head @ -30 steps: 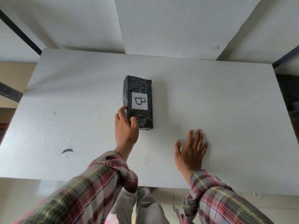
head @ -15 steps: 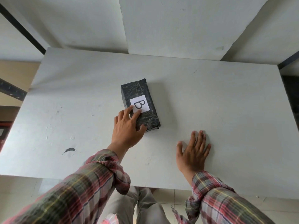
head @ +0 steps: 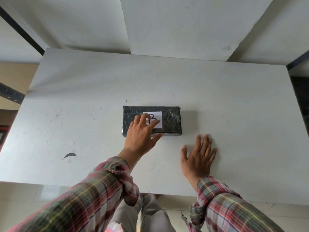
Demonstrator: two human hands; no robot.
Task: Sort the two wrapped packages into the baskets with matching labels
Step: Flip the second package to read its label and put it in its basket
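So, biggest first: the white surface (head: 234, 97) fills most of the view, w/ bare room on every side of the one thing on it. Far edge meets white wall panels; near edge runs just in front of the person's legs. No baskets in view, and only one of the two packages shows, so the drop-off spots must lie outside the frame.

Next, the black wrapped package (head: 168, 121) lies flat near the middle, long side parallel to the near edge, white label (head: 158, 120) facing up w/ a letter that looks like a B, partly covered by fingers.

Left hand (head: 142, 136) rests on top of the package's left half, fingers spread over the wrap and label, thumb along the near side. Its grip is loose and splayed, more a press than a pinch; prob placed so to steady or turn the package and read the label.

Right hand (head: 198, 155) lies flat on the surface, fingers spread, holding nothing, just beside the package's near right corner but not touching. Likely bracing.

Plenty of room to slide or lift either way.
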